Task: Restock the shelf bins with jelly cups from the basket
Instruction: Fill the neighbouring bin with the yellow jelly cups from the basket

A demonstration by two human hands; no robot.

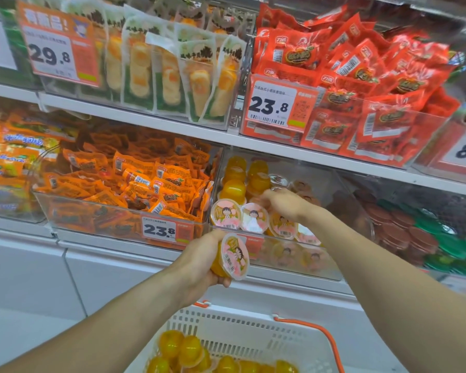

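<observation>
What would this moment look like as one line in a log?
step: restocking | left hand: grips jelly cup below bin | right hand: reaches into clear bin among cups | basket: cups remain

Both hands are raised: left (205, 261) curled gripping, right (283, 203) reaching forward, fingers bent.

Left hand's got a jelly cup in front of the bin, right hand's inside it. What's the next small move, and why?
Probably lift the left hand with its jelly cup over the clear bin's front wall and set it behind the front-row cups. The right hand seems to be arranging cups there, and the basket below holds more.
</observation>
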